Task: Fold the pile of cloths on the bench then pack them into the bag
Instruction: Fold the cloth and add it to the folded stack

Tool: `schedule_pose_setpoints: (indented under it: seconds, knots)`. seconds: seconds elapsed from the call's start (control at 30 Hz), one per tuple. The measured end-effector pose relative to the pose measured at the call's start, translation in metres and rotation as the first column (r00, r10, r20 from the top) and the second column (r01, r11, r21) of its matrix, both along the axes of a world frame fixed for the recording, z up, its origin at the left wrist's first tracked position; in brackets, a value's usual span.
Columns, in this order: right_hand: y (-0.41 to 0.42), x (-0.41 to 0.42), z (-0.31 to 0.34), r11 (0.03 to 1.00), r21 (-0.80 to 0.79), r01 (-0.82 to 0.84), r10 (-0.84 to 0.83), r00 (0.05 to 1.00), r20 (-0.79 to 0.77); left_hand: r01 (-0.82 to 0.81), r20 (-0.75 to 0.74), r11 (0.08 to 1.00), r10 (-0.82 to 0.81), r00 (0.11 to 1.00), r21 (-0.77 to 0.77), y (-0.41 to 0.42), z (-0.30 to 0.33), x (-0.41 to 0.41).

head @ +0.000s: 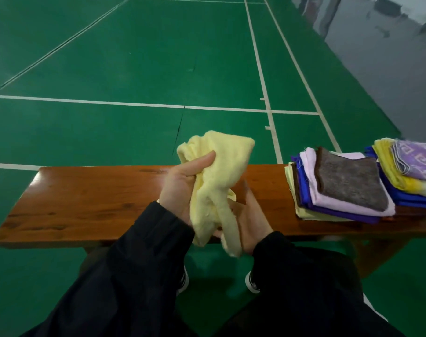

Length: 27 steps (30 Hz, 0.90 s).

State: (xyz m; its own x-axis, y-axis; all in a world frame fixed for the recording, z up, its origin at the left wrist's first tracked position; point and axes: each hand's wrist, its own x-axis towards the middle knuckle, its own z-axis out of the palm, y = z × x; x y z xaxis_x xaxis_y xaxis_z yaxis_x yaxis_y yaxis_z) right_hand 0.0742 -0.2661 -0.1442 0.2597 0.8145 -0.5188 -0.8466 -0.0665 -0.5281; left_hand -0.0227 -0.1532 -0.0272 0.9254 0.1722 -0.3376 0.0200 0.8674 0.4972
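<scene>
A crumpled pale yellow cloth (pixel 215 181) hangs bunched at the centre of the frame, held above the near edge of a brown wooden bench (pixel 90 200). The left hand (pixel 182 188), palm toward the camera, grips the upper part of the cloth, its thumb pressed over the fabric and its fingers curled behind it. The right hand (pixel 246 220), just below and to the right, lies palm up with fingers mostly straight and spread; the cloth's lower tails drape across its palm, and whether any finger pinches the fabric cannot be told. Both arms wear black sleeves (pixel 139 263) that enter from the bottom of the frame.

On the right end of the bench sit two stacks of folded cloths. The nearer stack (pixel 338 188), at centre right, is topped by a grey-brown cloth over pink, blue, purple and pale yellow layers. The farther stack (pixel 408 171), touching the right edge of the frame, carries a purple patterned cloth on yellow and blue ones. The stacks lie just beside each other.

Beneath the bench, two dark shoes with white soles (pixel 252 283) stand on the green court floor (pixel 134 69), which fills the upper frame, crossed by white lines. A grey strip of floor runs along the upper right corner.
</scene>
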Motion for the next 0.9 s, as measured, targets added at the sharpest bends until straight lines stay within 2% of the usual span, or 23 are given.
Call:
schedule_pose_setpoints:
  seconds: [0.1,0.2,0.3,0.37,0.43,0.53,0.6,0.73,0.9]
  knots:
    - [0.007,-0.005,0.013,0.992,0.127,0.020,-0.008,0.996,-0.094,0.039,0.054,0.999,-0.040,0.998,0.023,-0.002,0.005,-0.008]
    - [0.005,-0.013,0.023,0.991,0.122,0.061,-0.043,0.988,-0.146,0.018,0.119,1.000,-0.019,0.993,0.010,-0.003,0.008,-0.011]
    - [0.004,-0.022,0.037,0.993,0.119,-0.010,0.016,0.999,-0.051,-0.024,0.096,0.993,0.013,0.995,0.112,-0.007,0.014,-0.012]
    - [0.004,-0.020,0.045,0.991,0.111,0.069,-0.067,0.997,-0.024,-0.066,0.082,0.978,0.050,0.995,0.200,-0.006,0.014,-0.013]
    - [0.003,-0.010,0.051,0.966,0.167,0.198,-0.206,0.978,0.037,-0.148,0.078,0.948,0.131,0.988,0.282,-0.001,0.013,-0.015]
    - [-0.003,0.019,0.056,0.917,0.277,0.286,-0.316,0.946,0.070,-0.345,0.022,0.855,0.365,0.931,0.387,0.021,0.001,-0.020]
    - [-0.014,0.040,0.058,0.902,0.270,0.336,-0.378,0.917,0.123,-0.398,-0.041,0.816,0.455,0.889,0.420,0.039,-0.007,-0.026]
    - [-0.035,0.063,0.078,0.903,0.263,0.339,-0.397,0.893,0.211,-0.261,-0.177,0.894,0.342,0.923,0.365,0.065,-0.027,-0.040]
    - [-0.039,0.077,0.089,0.941,0.153,0.302,-0.336,0.884,0.326,-0.261,-0.153,0.873,0.348,0.925,0.412,0.082,-0.033,-0.042]
